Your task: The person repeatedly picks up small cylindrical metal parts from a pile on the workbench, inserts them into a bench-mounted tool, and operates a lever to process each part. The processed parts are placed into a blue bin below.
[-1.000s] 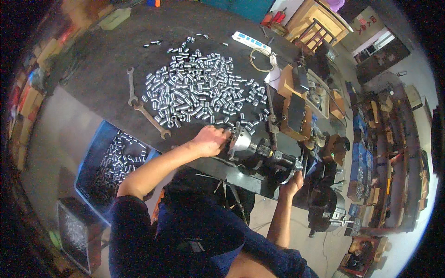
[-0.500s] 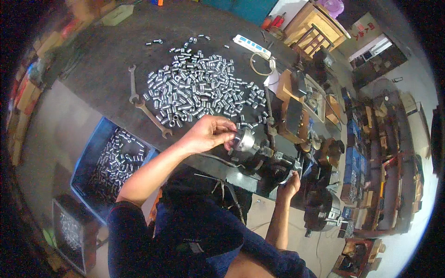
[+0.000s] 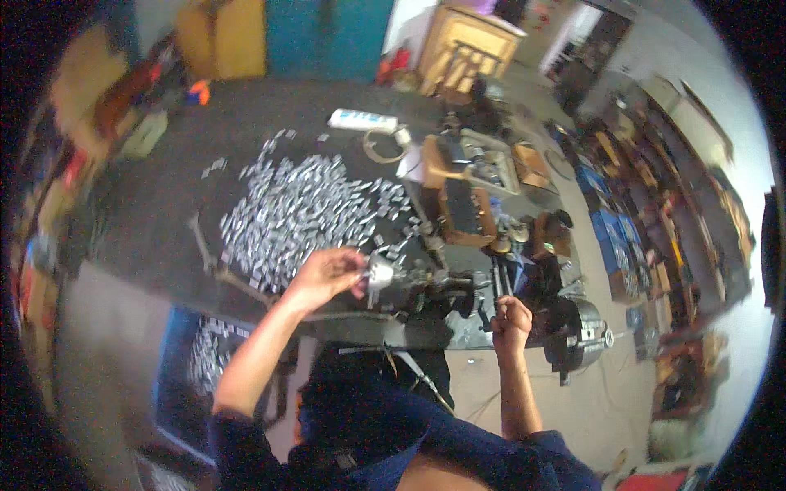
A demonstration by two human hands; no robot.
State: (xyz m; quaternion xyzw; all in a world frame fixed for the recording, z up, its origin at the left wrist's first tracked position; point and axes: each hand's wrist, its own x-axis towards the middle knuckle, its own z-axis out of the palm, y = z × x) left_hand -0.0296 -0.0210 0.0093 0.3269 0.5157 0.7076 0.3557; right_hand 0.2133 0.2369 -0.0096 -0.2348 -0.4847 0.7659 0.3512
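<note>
From where I stand, the right hand (image 3: 512,321) is closed into a fist about a dark lever (image 3: 497,282), close to the near edge of the work. The left hand (image 3: 329,277) is out ahead, fingers bent, their tips at the silvery chuck (image 3: 381,275); with the blur I cannot tell whether they pinch a small piece there or only touch the metal. The chuck sits just to the right of the left hand, its face toward those fingers, and the left hand is plainly the nearer one. The chuck's long axis, as I read it, runs sideways across the person's front, out toward the right hand, which is well apart from it.

All this is along the near edge of the dark tabletop (image 3: 143,209). Below that edge, on the left, a blue bin (image 3: 163,385) holds more metal pieces. To the right of the right hand is a bulky dark machine head (image 3: 573,331).

Past the left hand spreads a wide pile (image 3: 295,214) of short shiny pieces, two spanners (image 3: 201,244) lying to its left. Wooden boxes (image 3: 467,214) stand to its right, and a white power strip (image 3: 363,120) beyond. Farther off are crowded shelves (image 3: 667,192) at right and a teal panel (image 3: 327,39) behind.
</note>
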